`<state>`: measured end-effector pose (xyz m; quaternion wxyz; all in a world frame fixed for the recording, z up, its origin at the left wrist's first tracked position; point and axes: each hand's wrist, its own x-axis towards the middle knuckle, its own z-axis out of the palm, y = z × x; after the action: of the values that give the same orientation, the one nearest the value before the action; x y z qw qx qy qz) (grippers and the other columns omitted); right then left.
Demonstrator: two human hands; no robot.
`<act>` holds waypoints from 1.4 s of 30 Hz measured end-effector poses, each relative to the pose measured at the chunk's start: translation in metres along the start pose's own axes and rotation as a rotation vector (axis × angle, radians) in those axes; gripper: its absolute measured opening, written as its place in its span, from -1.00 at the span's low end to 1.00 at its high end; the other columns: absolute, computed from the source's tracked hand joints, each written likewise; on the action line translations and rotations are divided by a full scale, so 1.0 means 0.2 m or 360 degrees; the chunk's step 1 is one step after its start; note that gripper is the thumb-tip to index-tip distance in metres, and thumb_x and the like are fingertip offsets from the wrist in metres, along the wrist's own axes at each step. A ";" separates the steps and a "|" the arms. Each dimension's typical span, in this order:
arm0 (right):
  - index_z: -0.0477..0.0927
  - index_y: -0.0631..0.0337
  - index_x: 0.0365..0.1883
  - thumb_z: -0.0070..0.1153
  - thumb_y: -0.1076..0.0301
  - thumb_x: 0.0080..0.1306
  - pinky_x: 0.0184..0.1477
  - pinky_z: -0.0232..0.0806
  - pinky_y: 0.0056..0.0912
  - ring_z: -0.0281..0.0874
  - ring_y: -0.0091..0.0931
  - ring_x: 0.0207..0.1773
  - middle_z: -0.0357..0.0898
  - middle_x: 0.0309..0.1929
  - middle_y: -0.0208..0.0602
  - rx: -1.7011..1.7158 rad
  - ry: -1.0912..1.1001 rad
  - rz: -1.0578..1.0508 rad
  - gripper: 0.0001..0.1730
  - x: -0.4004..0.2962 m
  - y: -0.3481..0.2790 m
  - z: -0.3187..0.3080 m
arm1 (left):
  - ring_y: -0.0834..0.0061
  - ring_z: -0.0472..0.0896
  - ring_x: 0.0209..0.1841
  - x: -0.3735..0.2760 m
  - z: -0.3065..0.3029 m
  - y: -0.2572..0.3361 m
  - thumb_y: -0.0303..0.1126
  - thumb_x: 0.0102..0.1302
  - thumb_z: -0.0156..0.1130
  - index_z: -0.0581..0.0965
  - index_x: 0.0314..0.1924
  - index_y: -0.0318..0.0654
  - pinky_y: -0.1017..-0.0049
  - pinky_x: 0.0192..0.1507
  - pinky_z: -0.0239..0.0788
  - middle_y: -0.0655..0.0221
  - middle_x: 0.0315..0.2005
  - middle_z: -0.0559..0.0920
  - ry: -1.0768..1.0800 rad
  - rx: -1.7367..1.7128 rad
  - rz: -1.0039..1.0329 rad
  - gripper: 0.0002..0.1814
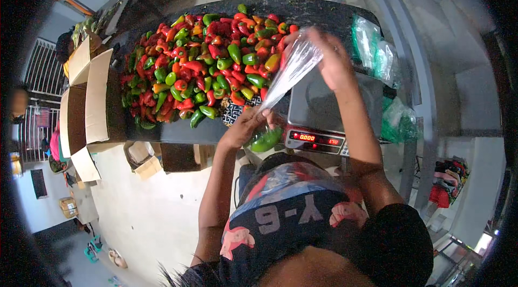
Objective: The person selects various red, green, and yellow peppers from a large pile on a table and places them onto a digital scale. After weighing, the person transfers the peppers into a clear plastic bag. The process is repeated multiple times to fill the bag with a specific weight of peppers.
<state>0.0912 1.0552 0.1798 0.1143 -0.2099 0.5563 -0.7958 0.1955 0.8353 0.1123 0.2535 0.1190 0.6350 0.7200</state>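
My left hand (253,123) grips the gathered neck of a clear plastic bag (283,78), and green peppers (267,140) hang in the bag's lower part beneath it. Up and to the right, my right hand (330,56) holds the bag's upper end, blurred, so the plastic is drawn out between both hands. Behind the bag lies a large heap of red, green and orange peppers (194,68) on a dark tabletop (315,10). Below my right hand is a digital scale (315,101) with a metal pan and a lit red display; its pan is partly hidden by my right arm.
Plastic bags (366,44) lie at the table's right end, with more green-tinted bags (398,119) nearer me. An open cardboard box (97,101) stands at the left, and smaller boxes (141,157) are below the table's near edge. Grey metal posts (425,84) rise at the right.
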 end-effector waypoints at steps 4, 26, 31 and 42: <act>0.39 0.30 0.10 -0.30 -0.08 0.40 -0.01 0.32 -0.39 0.48 -0.45 -0.05 0.53 -0.09 -0.23 0.0180 0.0330 -0.0274 -0.38 0.01 -0.05 -0.22 | 0.53 0.42 -0.28 -0.04 -0.04 -0.06 -0.19 0.43 -0.13 0.41 -0.43 -0.24 0.52 -0.11 0.21 0.43 -0.46 0.47 0.0045 -0.0069 0.0069 -0.66; 0.51 0.38 -0.17 -0.11 0.18 0.33 0.13 0.20 -0.38 0.43 -0.44 0.00 0.53 -0.19 -0.18 -0.0952 0.0943 -0.0772 -0.61 -0.12 -0.26 -0.15 | 0.57 0.41 -0.26 -0.04 0.00 -0.11 -0.29 0.42 -0.08 0.46 -0.28 -0.29 0.53 -0.07 0.21 0.48 -0.44 0.46 0.0220 -0.0020 -0.0049 -0.76; 0.35 0.11 0.16 0.23 0.41 0.00 0.39 -0.11 -0.12 0.03 -0.24 0.36 0.22 0.24 -0.20 -0.2000 -0.0639 -0.0475 -0.31 -0.19 0.01 0.30 | 0.35 0.46 -0.29 0.02 -0.02 -0.25 -0.44 0.31 0.04 0.48 -0.15 -0.38 0.39 -0.13 0.28 0.29 -0.38 0.54 0.0449 0.0414 0.0280 -0.82; 0.46 0.28 -0.35 0.03 0.28 0.26 -0.39 0.24 -0.27 0.40 -0.29 -0.53 0.38 -0.59 -0.07 -0.1395 -0.0288 0.0130 -0.78 -0.28 0.36 0.20 | 0.20 0.45 -0.13 -0.08 -0.10 0.02 -0.37 0.07 0.25 0.56 -0.27 -0.33 0.36 0.02 0.26 0.19 -0.31 0.57 0.0472 0.1564 0.0458 -0.77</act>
<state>0.1546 1.0196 0.1134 0.0941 -0.2851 0.8366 -0.4582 0.1971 0.8092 0.1157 -0.0261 0.2065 0.9037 0.3741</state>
